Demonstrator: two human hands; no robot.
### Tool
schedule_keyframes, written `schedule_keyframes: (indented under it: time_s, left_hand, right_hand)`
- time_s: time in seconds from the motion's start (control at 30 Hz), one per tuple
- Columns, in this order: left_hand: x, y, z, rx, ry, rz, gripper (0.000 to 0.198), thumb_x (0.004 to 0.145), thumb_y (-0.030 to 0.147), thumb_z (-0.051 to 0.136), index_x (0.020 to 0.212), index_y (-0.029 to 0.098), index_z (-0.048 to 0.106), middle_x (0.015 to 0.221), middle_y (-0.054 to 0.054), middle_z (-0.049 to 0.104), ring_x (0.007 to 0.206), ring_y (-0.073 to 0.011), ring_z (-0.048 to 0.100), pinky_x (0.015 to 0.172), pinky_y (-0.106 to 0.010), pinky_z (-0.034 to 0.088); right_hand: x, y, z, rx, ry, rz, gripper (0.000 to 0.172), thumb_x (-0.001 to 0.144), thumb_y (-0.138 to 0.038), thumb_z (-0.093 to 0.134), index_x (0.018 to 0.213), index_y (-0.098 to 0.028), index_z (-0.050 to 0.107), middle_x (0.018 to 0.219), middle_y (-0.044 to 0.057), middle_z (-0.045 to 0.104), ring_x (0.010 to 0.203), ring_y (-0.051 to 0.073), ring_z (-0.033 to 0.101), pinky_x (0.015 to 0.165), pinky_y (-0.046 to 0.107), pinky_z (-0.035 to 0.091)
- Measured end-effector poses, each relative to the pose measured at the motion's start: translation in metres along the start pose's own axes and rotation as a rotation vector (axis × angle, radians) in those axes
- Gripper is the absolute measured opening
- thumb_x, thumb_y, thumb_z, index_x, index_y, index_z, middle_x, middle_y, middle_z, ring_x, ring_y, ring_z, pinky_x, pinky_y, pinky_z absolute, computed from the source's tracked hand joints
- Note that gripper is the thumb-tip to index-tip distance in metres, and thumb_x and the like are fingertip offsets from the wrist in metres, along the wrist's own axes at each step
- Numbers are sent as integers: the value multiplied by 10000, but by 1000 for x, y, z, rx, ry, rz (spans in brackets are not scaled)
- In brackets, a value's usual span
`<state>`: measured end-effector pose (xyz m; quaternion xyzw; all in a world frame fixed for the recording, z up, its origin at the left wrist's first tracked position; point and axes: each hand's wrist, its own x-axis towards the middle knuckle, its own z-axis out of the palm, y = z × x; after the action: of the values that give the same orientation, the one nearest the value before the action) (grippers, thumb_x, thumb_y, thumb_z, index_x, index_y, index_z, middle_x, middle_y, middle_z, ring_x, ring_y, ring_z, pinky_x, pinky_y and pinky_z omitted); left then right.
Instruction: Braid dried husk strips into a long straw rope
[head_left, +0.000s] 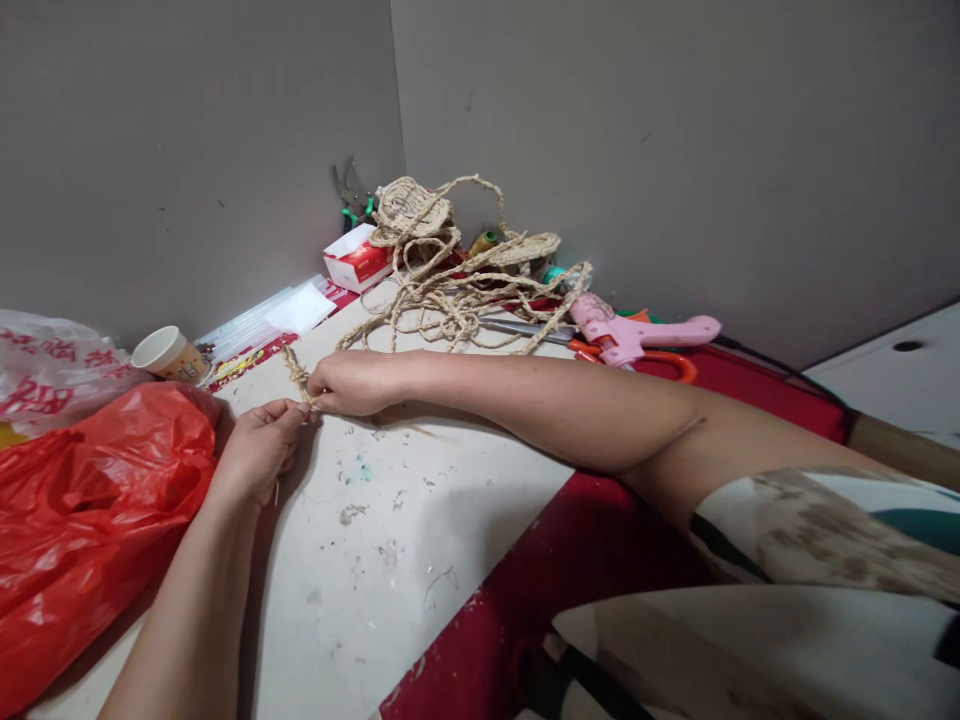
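Observation:
A short knotted piece of straw-coloured braided rope (295,368) stands up between my two hands. My left hand (262,445) pinches its lower end with thumb and forefinger, and a thin strand hangs below that hand. My right hand (352,384) is closed on the same piece from the right, its fingertips nearly meeting those of my left hand. Beyond my right hand lies a tangled heap of braided rope (450,295), with a coiled part (411,208) at the back.
A red plastic bag (112,500) and a paper cup (169,352) are at the left. A tissue box (360,262) and pruning shears (352,190) stand at the back. Orange-handled scissors (675,363) and a pink glue gun (637,332) lie beyond my right forearm on the table (360,600).

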<state>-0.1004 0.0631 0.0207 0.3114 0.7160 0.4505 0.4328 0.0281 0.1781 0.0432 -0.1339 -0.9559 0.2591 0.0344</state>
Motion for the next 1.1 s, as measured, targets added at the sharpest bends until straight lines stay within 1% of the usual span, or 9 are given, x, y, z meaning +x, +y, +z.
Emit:
schedule_keyframes:
  time_s: [0.1,0.2,0.4,0.53,0.7,0.77,0.9,1.0,1.1]
  left_hand:
    - [0,0,2,-1,33,14,247,674,371,681,636,166,548,397,101,274,328,-26,170,332,-156,121]
    - [-1,0,2,-41,16,6,224,677,348,680,652,159,562,400,106,260,329,-24,169,334,-154,116]
    - [-3,2,2,-162,-44,-9,305,668,299,691,563,177,431,420,103,253,335,-17,180,332,-153,130]
    - [-3,1,4,-181,-26,3,313,656,294,707,564,175,433,418,100,264,335,-16,195,327,-150,144]
    - [-1,0,1,-207,-25,22,334,631,238,711,527,173,400,409,101,257,334,-11,199,326,-145,154]
    - [-1,0,0,-238,-38,22,351,633,238,713,525,173,386,416,104,248,335,-8,199,326,-141,162]
    - [0,1,-1,-305,-110,22,316,668,228,704,553,163,417,437,104,251,336,-4,205,328,-138,154]
    - [0,1,1,-352,-136,59,287,703,197,672,555,162,429,434,106,230,326,-2,192,337,-140,141]
    - [-2,0,6,-358,-107,75,299,725,189,631,531,168,405,423,102,214,321,-9,183,341,-152,118]
  right_hand:
    - [-4,-3,-7,-16,11,23,164,803,-151,466,776,-107,621,739,60,606,590,102,387,559,239,280]
    - [-6,-9,-9,125,-19,86,153,796,-133,470,724,-97,600,649,35,565,560,86,395,521,215,296]
    - [-10,-20,8,425,-84,231,202,814,-169,416,677,-98,546,512,31,535,400,87,426,425,221,373]
    - [-14,-26,13,224,-105,146,254,781,-144,415,579,-95,561,500,66,565,432,111,480,475,241,405]
    - [-23,-30,-9,20,-190,-1,226,799,-189,478,625,-107,596,536,40,566,484,96,439,503,239,324]
    - [-23,-27,-19,58,-123,20,288,840,-255,474,620,-105,582,519,31,546,478,88,435,507,234,320]
    - [-11,-14,-19,222,202,110,307,871,-275,449,641,-103,555,585,35,572,513,73,457,520,211,334]
    - [-2,-6,-1,521,55,164,303,895,-296,412,675,-119,521,587,15,556,468,55,440,490,198,343]
    - [2,-2,14,739,-125,249,397,931,-371,334,609,-155,419,461,-48,362,345,14,302,408,188,234]
